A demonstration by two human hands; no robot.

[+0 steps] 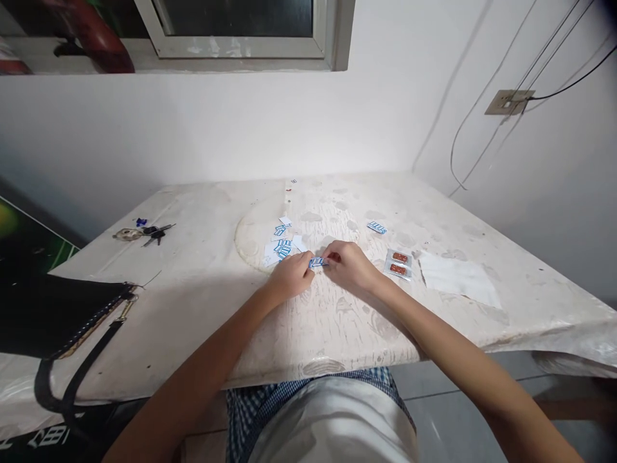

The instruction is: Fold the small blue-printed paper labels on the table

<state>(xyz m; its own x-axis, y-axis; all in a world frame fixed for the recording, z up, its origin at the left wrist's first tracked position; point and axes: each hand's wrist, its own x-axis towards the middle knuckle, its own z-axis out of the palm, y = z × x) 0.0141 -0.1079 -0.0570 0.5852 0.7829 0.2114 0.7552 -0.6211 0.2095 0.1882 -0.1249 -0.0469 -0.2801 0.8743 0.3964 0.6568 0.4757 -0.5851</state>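
A small blue-and-white printed strip (317,262) lies stretched between my two hands near the middle of the table. My left hand (291,275) pinches its left end, and the fingers of my right hand (348,263) pinch its right end. Just beyond my left hand is a loose pile of blue-and-white printed pieces (282,248) and white paper scraps (299,243). A similar printed strip (376,227) lies alone farther back to the right. Beside my right forearm sits a silvery blister pack (398,264) with reddish-brown contents.
A white cloth or tissue (457,278) lies right of the blister pack. Keys (155,234) rest at the far left, and a black bag with a strap (72,315) covers the table's left edge. Behind stands a white wall with a socket (509,102) and hanging cables.
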